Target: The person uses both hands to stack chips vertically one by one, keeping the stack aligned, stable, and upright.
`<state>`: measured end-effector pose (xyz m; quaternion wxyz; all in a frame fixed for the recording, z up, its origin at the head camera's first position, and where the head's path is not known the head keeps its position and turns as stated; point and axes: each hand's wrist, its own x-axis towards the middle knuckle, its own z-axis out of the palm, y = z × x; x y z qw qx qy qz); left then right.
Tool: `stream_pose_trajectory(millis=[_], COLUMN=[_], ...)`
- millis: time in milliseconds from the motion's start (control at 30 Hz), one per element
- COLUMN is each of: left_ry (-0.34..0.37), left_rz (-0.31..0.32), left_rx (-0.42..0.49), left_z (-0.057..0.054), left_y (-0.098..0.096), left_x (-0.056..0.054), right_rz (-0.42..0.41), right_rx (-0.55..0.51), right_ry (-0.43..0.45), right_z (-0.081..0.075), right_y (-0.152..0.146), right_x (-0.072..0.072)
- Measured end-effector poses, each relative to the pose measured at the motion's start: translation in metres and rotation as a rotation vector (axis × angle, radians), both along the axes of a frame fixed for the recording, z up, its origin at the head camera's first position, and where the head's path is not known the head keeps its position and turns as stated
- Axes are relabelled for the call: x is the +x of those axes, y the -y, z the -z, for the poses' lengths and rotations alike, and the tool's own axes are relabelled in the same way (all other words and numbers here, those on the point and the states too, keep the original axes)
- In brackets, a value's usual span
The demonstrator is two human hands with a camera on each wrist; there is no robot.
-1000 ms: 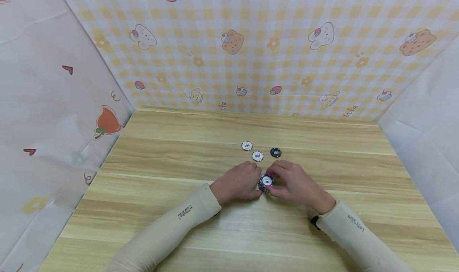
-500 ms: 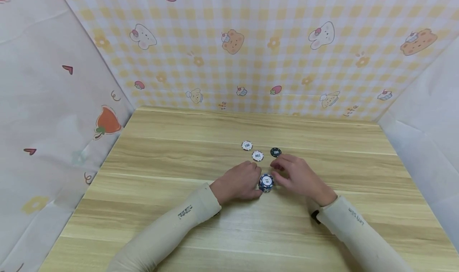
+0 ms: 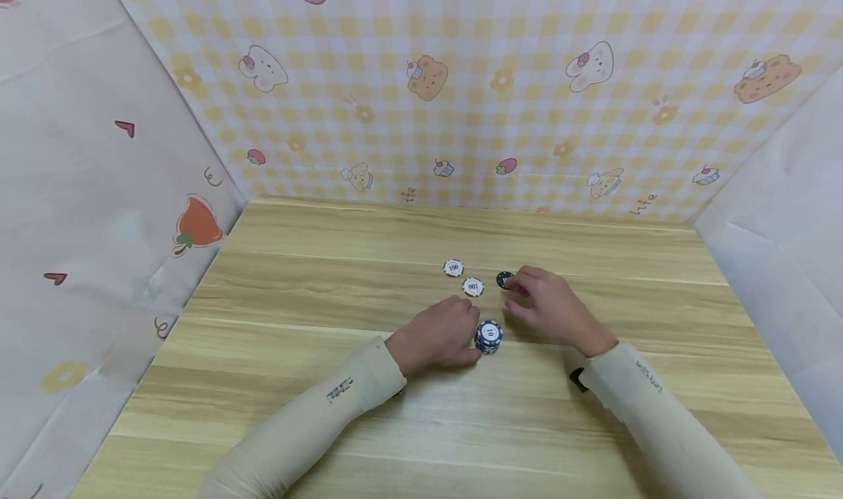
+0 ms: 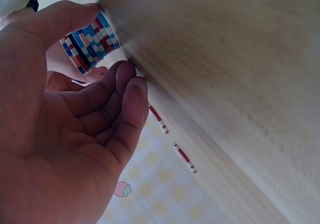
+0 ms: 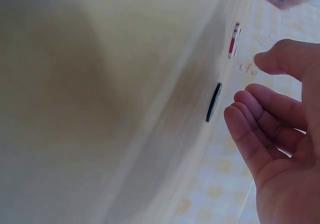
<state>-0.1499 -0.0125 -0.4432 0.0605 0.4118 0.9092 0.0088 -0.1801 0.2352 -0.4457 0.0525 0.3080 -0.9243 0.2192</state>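
A stack of poker chips (image 3: 489, 335), with a blue one marked 10 on top, stands upright on the table. My left hand (image 3: 443, 332) holds it from the left, thumb and curled fingers around its side; the left wrist view shows the striped edges of the stack (image 4: 92, 42) between thumb and fingers. My right hand (image 3: 549, 305) is at the black poker chip (image 3: 503, 279), its fingertips overlapping that chip's right part in the head view. In the right wrist view the black chip (image 5: 214, 102) lies flat, just beyond the loosely bent fingers (image 5: 245, 134), and the thumb is apart from them.
Two white poker chips marked 100 lie flat behind the left hand: a farther chip (image 3: 453, 268) and a nearer chip (image 3: 473, 287). The wooden table (image 3: 316, 265) meets a checked cloth (image 3: 461, 118) at the back and a pale cloth (image 3: 85, 192) at the left.
My right hand has let go of the chip stack and moved up and away to the black chip. The left hand and the stack have stayed in place.
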Motion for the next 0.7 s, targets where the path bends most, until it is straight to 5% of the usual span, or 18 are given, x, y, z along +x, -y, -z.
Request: stream_pose_trajectory(millis=[367,700], left_ry=[0.016,0.036], left_rz=[-0.016,-0.022], left_rx=[-0.005,0.001], left_z=[0.000,-0.002], left_y=[-0.001,0.000], left_x=[0.000,0.000], right_rz=[0.074,0.084], right_rx=[0.089,0.138], right_ry=[0.086,0.166], right_z=[-0.010,-0.001], right_y=[-0.006,-0.009], right_x=[-0.029,-0.046])
